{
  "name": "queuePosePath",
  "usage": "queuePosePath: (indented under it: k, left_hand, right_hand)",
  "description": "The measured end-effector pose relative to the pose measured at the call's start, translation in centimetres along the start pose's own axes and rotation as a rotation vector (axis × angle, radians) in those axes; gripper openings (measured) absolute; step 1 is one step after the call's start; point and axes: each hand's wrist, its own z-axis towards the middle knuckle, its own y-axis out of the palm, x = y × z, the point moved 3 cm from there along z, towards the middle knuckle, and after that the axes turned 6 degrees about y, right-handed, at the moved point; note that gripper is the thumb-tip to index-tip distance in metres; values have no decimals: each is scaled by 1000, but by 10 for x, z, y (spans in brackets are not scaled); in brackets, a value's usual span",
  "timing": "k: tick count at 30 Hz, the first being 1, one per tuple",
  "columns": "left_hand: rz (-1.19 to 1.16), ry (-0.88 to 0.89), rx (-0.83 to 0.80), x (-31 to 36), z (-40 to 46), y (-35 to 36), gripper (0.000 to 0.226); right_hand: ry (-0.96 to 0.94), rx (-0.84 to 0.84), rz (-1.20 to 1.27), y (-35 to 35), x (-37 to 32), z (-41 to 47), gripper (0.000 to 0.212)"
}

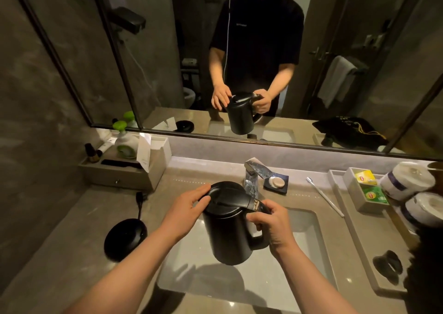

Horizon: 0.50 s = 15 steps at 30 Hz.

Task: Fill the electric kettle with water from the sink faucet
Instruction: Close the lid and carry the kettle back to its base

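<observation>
So far: electric kettle (230, 227) held upright in the air over the sink basin (309, 241), lid down, no water running that I can see. Filling not begun; lid opening and faucet (254, 172) remain. Right hand (271, 227) wrapped around the handle at its top, thumb near the lid release. Left hand (187, 208) loosely curled, fingertips resting on the lid edge. Kettle base (124, 238) sits on the counter to the left.
</observation>
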Motion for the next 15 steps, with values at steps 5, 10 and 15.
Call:
queuePosePath:
  k: [5, 10, 15]
  left_hand:
    - [-233, -137, 199, 1, -16, -8, 48]
    - [-482, -288, 379, 5, -36, -31, 16]
    - [-546, -345, 455, -9, -61, -67, 21]
  right_hand:
    - [-21, -48, 4, 14, -5, 0, 25]
    - [-64, -129, 14, 42, -13, 0, 33]
    - [-97, -272, -102, 84, -21, 0, 44]
